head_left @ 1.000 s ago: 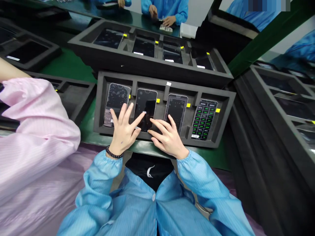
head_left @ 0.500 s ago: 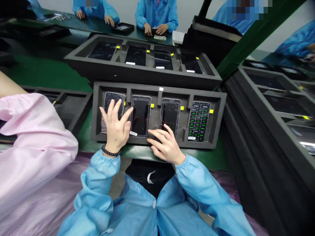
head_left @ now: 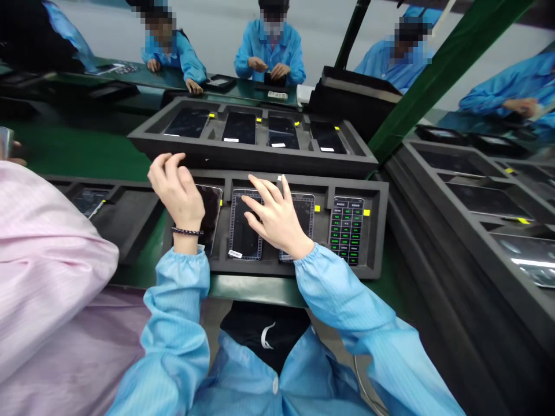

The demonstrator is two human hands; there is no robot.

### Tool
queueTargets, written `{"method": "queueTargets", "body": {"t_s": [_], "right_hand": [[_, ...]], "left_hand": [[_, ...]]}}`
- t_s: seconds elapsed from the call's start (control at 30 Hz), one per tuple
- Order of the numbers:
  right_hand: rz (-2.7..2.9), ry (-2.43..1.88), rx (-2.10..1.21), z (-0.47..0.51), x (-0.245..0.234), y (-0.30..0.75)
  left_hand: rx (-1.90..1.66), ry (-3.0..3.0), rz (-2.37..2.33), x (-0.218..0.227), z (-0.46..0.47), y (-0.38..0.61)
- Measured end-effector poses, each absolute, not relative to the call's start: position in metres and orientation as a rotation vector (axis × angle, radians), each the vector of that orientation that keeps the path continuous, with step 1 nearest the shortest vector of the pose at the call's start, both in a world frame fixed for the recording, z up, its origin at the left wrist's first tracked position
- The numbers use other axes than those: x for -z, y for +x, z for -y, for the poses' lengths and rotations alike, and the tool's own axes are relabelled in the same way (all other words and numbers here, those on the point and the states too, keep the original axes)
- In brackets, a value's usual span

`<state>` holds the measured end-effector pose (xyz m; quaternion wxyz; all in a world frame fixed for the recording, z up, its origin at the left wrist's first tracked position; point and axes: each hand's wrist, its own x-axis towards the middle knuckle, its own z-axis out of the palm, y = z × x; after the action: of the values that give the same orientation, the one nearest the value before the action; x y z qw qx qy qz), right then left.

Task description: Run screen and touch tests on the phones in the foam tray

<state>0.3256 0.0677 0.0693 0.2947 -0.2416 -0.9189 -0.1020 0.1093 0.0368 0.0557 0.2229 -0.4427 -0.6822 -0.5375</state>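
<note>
A black foam tray lies in front of me with a row of phones in its compartments. My left hand is raised over the tray's left end, fingers loosely bent and nothing visible in them. It partly covers the leftmost phone, whose screen is dark. Above the middle of the tray, my right hand has its fingers spread and holds nothing. Under its fingertips is a phone with a patterned border on its screen. A similar phone is partly hidden behind that hand. The rightmost phone displays a green-text grid.
Behind stands a stacked foam tray with several dark phones. More trays rise at right beside a green post. A pink sleeve is close on my left, near another tray. Co-workers in blue sit across.
My left hand has lifted off the leftmost phone and moved up and left, its fingers bending. My right hand has moved up and left, across the two middle phones. The camera view has tilted up.
</note>
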Motion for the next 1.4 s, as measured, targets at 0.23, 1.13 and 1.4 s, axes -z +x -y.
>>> {"method": "queueTargets", "body": {"t_s": [0.23, 1.13, 1.4], "right_hand": [[2.258, -0.680, 0.328, -0.072, -0.065, 0.361], [2.332, -1.008, 0.369, -0.073, -0.059, 0.408], [2.162, -1.187, 0.416, -0.073, -0.053, 0.441]], "left_hand": [[1.437, -1.616, 1.612, -0.034, -0.009, 0.116], [0.901, -2.081, 1.722, -0.032, -0.007, 0.163], [0.861, -1.928, 1.913, -0.036, 0.010, 0.154]]}}
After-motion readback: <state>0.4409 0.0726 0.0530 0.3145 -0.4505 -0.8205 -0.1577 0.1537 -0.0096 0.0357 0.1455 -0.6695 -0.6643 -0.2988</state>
